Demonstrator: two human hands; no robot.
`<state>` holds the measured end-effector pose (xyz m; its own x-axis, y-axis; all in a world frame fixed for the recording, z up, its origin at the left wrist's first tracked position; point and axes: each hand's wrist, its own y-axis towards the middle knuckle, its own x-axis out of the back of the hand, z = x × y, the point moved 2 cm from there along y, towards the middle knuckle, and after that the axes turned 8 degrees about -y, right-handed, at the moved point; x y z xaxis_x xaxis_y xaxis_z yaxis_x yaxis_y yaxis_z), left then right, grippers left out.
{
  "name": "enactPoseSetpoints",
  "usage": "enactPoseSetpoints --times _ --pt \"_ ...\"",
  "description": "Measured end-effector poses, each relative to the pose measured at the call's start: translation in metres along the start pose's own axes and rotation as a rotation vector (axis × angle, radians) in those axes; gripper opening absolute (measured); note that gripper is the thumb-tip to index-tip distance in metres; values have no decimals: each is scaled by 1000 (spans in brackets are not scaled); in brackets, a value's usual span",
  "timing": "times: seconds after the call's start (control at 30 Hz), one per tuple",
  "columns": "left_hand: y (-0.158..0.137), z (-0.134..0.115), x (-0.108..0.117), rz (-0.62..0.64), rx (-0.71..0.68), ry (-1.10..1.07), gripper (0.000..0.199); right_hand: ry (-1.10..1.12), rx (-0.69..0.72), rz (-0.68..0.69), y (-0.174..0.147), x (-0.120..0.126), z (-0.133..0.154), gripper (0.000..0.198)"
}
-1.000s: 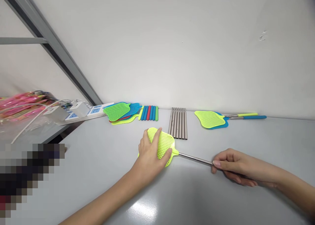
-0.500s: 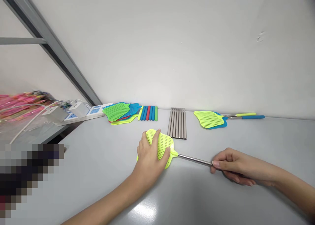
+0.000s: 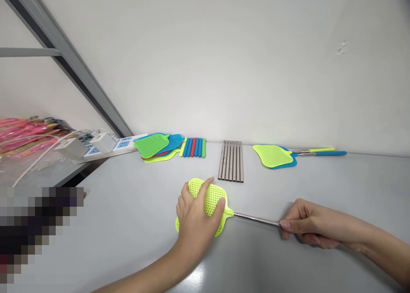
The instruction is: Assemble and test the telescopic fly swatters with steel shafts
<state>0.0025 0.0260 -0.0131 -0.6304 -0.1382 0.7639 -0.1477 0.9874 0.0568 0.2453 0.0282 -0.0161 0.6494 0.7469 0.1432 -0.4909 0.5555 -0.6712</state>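
Note:
A yellow-green fly swatter head (image 3: 214,195) lies low over the table, joined to a thin metal rod (image 3: 256,218) that runs right. My left hand (image 3: 197,214) grips the head from above, fingers spread across the mesh and thumb near its neck. The rod's other end is pinched between thumb and fingers of my right hand (image 3: 309,224), which hides its tip. Just beyond, several loose metal rods (image 3: 231,161) lie side by side.
Stacked swatter heads (image 3: 152,145) and a row of coloured handles (image 3: 194,147) lie at the back left. Two swatters with handles (image 3: 275,156) rest at the back right. A power strip (image 3: 124,143) with white plugs stands far left, near bagged pink items (image 3: 30,137).
Both hands have shifted nearer to me with the fly swatter, my right hand also slightly rightward. Their holds on the head and rod look unchanged.

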Motion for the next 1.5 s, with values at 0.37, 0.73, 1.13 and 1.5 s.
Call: enactPoseSetpoints --times 0.37,0.73,1.13,1.5 --pt "-1 -1 2 31 72 7 40 -8 -5 -50 1 -11 2 38" --pt "-7 -6 4 47 79 -75 38 3 -3 -38 4 -20 -1 37" --pt "-12 -8 4 57 42 -146 36 30 -4 -21 5 -23 1 36" --pt "15 -3 16 104 -98 -301 42 70 7 15 8 -21 -5 37"
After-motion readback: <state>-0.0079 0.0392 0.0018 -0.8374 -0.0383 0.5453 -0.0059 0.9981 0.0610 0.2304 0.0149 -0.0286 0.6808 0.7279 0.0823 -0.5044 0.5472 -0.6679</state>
